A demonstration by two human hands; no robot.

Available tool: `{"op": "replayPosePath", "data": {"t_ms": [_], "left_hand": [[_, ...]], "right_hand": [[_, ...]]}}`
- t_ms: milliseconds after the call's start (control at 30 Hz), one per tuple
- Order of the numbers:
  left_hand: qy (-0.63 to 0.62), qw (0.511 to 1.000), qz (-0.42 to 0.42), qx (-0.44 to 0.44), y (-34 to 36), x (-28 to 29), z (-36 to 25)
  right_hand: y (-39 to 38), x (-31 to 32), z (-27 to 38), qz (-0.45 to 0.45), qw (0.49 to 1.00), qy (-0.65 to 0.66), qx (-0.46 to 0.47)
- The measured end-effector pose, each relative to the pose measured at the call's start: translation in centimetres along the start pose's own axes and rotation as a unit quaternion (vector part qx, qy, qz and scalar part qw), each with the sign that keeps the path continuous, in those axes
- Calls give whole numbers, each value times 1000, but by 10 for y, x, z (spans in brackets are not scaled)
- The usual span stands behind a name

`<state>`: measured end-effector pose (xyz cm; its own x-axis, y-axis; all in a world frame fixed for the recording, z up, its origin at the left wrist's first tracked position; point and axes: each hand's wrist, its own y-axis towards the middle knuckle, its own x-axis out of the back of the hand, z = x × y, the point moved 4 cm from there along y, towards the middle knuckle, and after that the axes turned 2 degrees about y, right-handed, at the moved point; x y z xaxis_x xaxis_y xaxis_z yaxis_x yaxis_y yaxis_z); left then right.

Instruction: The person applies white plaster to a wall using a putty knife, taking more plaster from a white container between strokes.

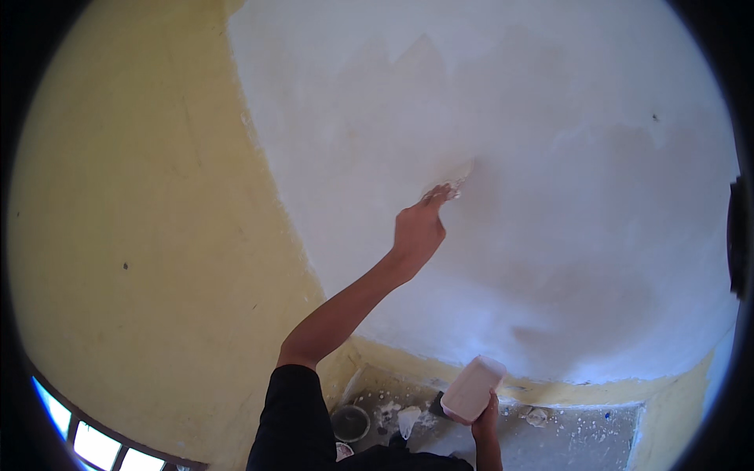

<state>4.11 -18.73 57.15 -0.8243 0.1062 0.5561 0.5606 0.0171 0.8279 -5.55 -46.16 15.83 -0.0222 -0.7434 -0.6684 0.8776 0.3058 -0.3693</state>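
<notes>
My left hand is stretched up to the wall, its fingers smeared with white filler and closed round a putty knife. The pale blade lies against the white-coated wall; its handle is hidden in the hand. Low at the right, my right hand grips the edge of a pale pinkish rectangular tub, held tilted in front of the body. Damp grey patches show in the white coat to the right of the knife.
Bare yellow wall fills the left side. Below, the white-spattered grey floor holds a dark round bucket, a white plastic bag and a crumpled pale lump. Window panes show at lower left; a dark object is at the right rim.
</notes>
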Motion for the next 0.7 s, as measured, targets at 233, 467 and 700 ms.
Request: {"op": "replayPosePath", "data": {"t_ms": [233,467,700], "left_hand": [[130,969,-207,45,57,59,71],[264,953,-110,-99,32,-37,93],[126,981,-49,-138,-42,1,60]], "right_hand": [[5,33,-4,5,999,31,18],[-3,31,-1,7,996,70,49],[-9,11,10,22,998,48,41]]}}
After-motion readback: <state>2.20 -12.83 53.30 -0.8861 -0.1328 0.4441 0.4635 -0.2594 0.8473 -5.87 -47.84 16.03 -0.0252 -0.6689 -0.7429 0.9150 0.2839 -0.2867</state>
